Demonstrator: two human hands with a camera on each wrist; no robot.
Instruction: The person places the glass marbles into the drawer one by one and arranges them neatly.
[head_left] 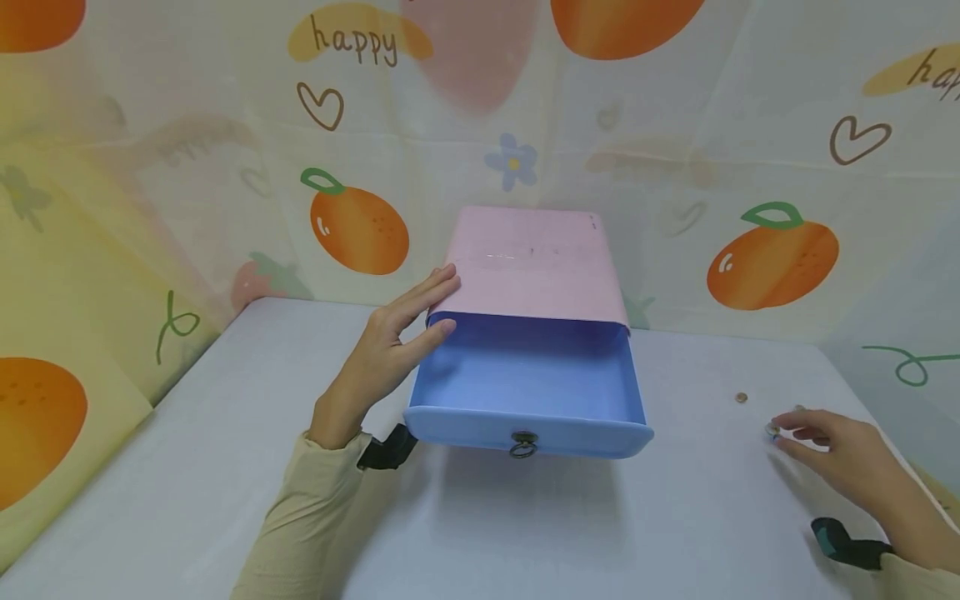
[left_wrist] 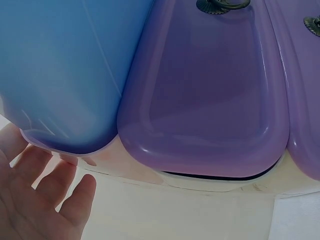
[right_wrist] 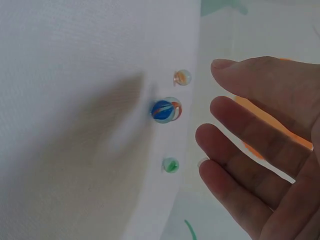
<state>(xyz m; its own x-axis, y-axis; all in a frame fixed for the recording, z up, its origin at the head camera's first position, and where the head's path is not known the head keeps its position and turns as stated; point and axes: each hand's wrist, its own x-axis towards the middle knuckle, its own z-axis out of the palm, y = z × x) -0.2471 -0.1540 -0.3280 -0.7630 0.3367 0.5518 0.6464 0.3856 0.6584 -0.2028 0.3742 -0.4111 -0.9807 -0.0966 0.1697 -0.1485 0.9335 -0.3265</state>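
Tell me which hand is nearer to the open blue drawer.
Left. The left hand is at the left side of the blue drawer, while the right hand is well off to its right, near the marbles.

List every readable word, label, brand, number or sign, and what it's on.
"happy": yellow patch on the backdrop, upper left, head view.
"hap", cut off by the frame: second yellow patch, right edge.
Marks atop the pink unit: too small to read.
Faint brown patches on the backdrop: any lettering too blurred.
Wrist views: none.
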